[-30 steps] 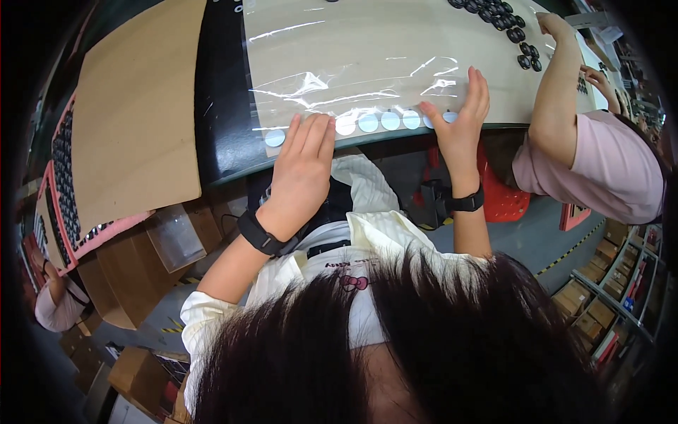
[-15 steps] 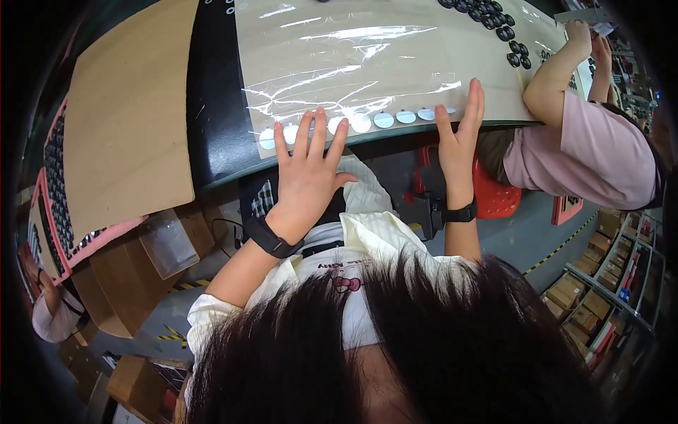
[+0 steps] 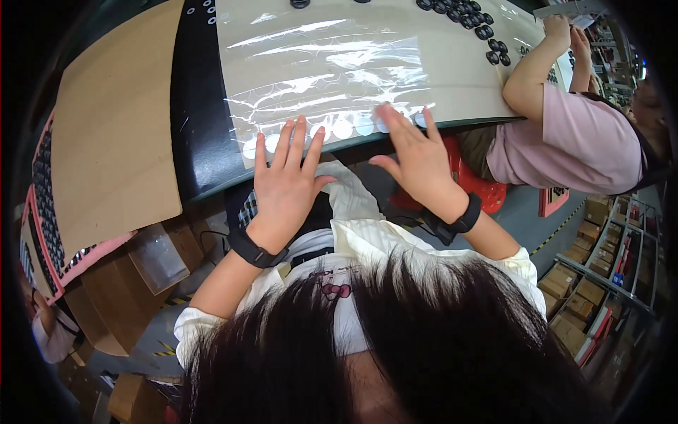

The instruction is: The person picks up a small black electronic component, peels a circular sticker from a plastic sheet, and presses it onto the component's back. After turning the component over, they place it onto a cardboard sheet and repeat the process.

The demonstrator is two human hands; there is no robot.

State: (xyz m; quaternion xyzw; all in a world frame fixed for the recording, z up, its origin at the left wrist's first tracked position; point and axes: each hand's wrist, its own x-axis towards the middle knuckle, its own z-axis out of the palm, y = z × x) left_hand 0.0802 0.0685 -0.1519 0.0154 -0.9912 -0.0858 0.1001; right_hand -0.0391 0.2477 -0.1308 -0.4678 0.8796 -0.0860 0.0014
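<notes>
A clear, glossy plastic sheet lies over the beige table covering, catching bright reflections. A row of round whitish discs runs along its near edge. My left hand is open, palm down, with its fingers spread and their tips over the discs at the sheet's near left part. To its right, my right hand is also open and holds nothing. Its fingers reach over the near right part of the sheet, slightly blurred, with the thumb stretched out to the left. Both wrists wear black bands.
Black round parts lie in a cluster at the far right. A brown cardboard panel rests at left, above cardboard boxes. A person's arm leans on the table at right, near a red stool. Shelving with boxes stands behind.
My right hand has swung left from its raised, upright pose and now slants over the sheet. My left hand stays spread at the near edge. The whole view has shifted slightly.
</notes>
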